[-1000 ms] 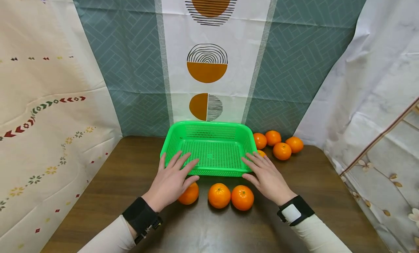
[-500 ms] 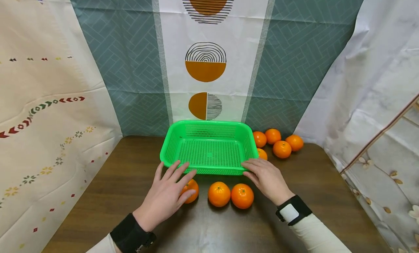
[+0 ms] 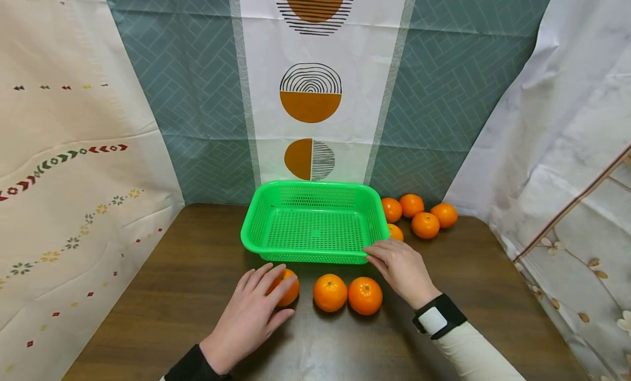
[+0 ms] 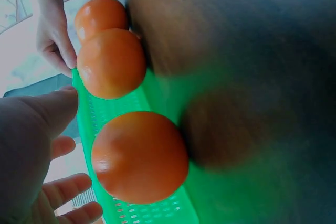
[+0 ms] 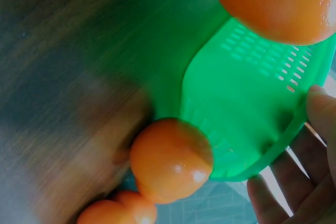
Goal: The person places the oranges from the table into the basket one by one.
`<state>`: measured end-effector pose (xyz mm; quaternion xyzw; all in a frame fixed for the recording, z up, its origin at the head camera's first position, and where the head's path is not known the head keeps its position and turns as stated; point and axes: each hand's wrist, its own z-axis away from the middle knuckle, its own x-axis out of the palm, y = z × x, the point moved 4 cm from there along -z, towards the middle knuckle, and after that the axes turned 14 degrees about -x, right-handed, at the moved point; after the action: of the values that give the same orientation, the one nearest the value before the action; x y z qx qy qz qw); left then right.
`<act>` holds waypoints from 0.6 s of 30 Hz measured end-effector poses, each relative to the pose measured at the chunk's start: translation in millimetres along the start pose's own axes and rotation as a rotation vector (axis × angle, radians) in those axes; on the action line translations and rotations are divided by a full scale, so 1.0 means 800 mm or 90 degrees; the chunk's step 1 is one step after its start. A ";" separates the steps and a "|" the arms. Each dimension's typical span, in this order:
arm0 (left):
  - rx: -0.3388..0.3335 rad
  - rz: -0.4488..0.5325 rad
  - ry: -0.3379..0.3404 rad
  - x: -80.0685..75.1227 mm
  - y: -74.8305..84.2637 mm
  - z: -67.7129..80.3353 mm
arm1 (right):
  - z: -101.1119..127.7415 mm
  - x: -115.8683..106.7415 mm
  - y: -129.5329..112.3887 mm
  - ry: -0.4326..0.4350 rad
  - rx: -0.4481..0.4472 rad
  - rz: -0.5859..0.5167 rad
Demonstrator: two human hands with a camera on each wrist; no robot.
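Observation:
A green mesh basket [image 3: 315, 222] sits empty at the back middle of the brown table [image 3: 162, 271]. Three oranges line up before it: left [image 3: 287, 289], middle [image 3: 330, 292], right [image 3: 365, 295]. My left hand [image 3: 261, 301] lies flat with straight fingers over the left orange, touching its top. In the left wrist view that orange [image 4: 139, 156] is close to my spread fingers [image 4: 63, 192]. My right hand [image 3: 391, 260] rests straight fingers on the basket's front right corner; in the right wrist view its fingers [image 5: 320, 114] show past the rim [image 5: 247, 103].
Several more oranges [image 3: 425, 225] lie to the right of the basket near the back. Patterned cloth hangs behind [image 3: 310, 96] and on both sides. Bare wood shows left of the basket and along the front edge.
My left hand has drawn back from the basket's front rim onto the left orange. My right hand has slid back a little to the basket's front right corner. The basket stays put.

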<state>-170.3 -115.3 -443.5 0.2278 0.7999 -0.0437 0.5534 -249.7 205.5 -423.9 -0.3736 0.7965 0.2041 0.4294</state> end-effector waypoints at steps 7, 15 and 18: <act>-0.011 0.008 -0.013 0.011 -0.005 0.002 | 0.000 0.001 0.000 -0.001 0.009 0.002; -0.007 0.010 -0.021 0.020 -0.006 0.000 | -0.001 -0.002 -0.002 -0.005 0.016 0.006; -0.004 0.006 -0.019 0.021 -0.006 0.000 | -0.001 -0.002 -0.002 -0.003 0.017 0.007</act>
<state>-177.2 -114.1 -460.0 0.2292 0.7905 -0.0418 0.5664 -248.5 204.7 -422.5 -0.3630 0.8001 0.1966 0.4352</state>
